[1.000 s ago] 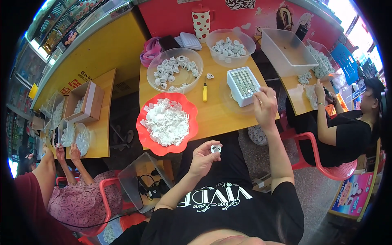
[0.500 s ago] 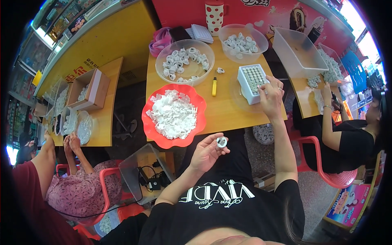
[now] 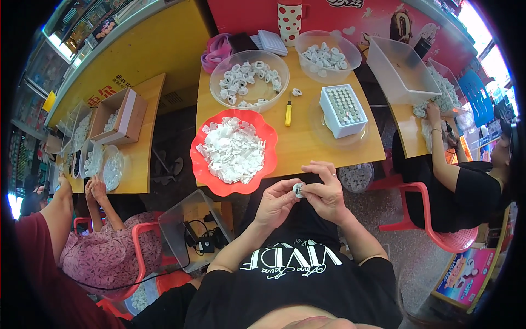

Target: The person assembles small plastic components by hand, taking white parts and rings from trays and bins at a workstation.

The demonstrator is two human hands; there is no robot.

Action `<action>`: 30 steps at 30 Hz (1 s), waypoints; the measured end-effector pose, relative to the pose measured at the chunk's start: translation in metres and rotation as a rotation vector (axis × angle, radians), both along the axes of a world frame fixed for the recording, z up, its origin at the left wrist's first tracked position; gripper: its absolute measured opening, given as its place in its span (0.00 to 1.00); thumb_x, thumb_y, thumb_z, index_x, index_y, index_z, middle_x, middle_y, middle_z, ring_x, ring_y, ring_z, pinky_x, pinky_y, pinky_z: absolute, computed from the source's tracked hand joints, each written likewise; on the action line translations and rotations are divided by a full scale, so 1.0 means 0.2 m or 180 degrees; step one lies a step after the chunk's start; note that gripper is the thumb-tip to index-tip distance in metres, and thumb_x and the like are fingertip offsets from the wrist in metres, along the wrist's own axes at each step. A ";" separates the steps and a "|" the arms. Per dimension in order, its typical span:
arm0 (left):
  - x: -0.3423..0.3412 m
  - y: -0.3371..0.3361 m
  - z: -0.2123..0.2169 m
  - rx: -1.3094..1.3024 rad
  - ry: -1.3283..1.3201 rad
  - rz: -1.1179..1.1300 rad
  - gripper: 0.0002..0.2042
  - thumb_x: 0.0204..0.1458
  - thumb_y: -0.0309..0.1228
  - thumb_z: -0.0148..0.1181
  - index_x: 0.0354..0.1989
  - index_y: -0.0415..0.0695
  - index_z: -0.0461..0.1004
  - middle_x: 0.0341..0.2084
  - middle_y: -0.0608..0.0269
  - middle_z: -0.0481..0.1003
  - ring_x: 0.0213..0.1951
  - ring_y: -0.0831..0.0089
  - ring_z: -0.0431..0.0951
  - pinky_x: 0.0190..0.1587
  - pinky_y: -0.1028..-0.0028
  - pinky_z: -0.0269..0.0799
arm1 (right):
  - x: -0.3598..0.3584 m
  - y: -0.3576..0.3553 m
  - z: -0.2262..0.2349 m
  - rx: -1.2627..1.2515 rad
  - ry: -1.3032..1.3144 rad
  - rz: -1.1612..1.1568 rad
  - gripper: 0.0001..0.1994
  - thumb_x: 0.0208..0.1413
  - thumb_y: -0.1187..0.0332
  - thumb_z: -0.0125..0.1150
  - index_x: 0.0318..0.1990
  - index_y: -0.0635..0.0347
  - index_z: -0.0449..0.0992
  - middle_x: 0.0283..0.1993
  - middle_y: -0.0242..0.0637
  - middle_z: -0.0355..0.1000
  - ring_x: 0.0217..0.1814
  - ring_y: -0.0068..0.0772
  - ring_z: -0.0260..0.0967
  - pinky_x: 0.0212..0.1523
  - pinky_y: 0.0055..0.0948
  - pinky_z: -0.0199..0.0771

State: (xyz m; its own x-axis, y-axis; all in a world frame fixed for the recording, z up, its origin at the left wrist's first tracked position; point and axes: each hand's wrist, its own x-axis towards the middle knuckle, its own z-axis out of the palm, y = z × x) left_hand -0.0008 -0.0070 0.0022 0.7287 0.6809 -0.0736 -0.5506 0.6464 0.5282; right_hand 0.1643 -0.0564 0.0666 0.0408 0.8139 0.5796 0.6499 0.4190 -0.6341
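Close to my body, my left hand (image 3: 274, 205) pinches a small round white plastic part (image 3: 297, 190) with a dark spot in its middle. My right hand (image 3: 327, 198) meets it from the other side, thumb and forefinger closed together at the part; whatever lies between those fingertips is too small to make out. Beyond them on the table stands a white box (image 3: 349, 131) filled with rows of small round silvery discs (image 3: 345, 104). A red scalloped bowl (image 3: 198, 171) heaped with flat white plastic pieces (image 3: 233, 151) sits left of my hands.
Two clear bowls, a left one (image 3: 215, 90) and a right one (image 3: 355, 59), hold white ring-like parts. Between them lie a yellow screwdriver (image 3: 288, 114) and one loose part (image 3: 296, 92). Co-workers sit at the left table (image 3: 143, 159) and right table (image 3: 402, 129). A clear bin (image 3: 181, 241) stands lower left.
My right hand has come back from the box of silvery discs to the round part in my left hand. The left hand has stayed nearly in place.
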 end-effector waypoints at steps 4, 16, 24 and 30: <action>0.00 -0.01 0.00 0.0110 -0.0097 0.0009 0.14 0.55 0.22 0.57 0.50 0.37 0.72 0.46 0.57 0.75 0.47 0.71 0.75 0.50 0.72 0.70 | 0.02 0.00 -0.04 -0.0511 0.0736 0.0243 0.08 0.37 0.78 0.68 0.28 0.58 0.79 0.49 0.42 0.72 0.53 0.44 0.66 0.53 0.38 0.64; -0.01 0.00 -0.03 -0.0092 -0.0068 -0.0011 0.15 0.54 0.22 0.58 0.51 0.36 0.71 0.45 0.56 0.76 0.45 0.71 0.76 0.49 0.73 0.71 | 0.36 0.04 0.12 0.0474 0.0264 -0.1581 0.06 0.44 0.82 0.63 0.31 0.65 0.75 0.42 0.43 0.74 0.47 0.38 0.70 0.51 0.31 0.66; 0.02 0.00 -0.04 -0.0069 0.0046 -0.0013 0.14 0.54 0.22 0.57 0.50 0.36 0.72 0.46 0.55 0.75 0.45 0.71 0.76 0.49 0.73 0.70 | 0.67 0.25 0.05 0.0106 -0.1167 -0.2213 0.05 0.44 0.76 0.64 0.31 0.61 0.78 0.45 0.45 0.72 0.53 0.46 0.64 0.48 0.41 0.62; 0.00 0.01 -0.04 -0.0101 0.0085 0.0005 0.14 0.55 0.22 0.57 0.51 0.36 0.72 0.46 0.56 0.76 0.45 0.71 0.76 0.49 0.73 0.70 | 0.69 0.34 0.01 -0.0076 -0.1857 -0.2402 0.05 0.43 0.73 0.64 0.30 0.58 0.79 0.52 0.44 0.69 0.60 0.47 0.59 0.51 0.44 0.57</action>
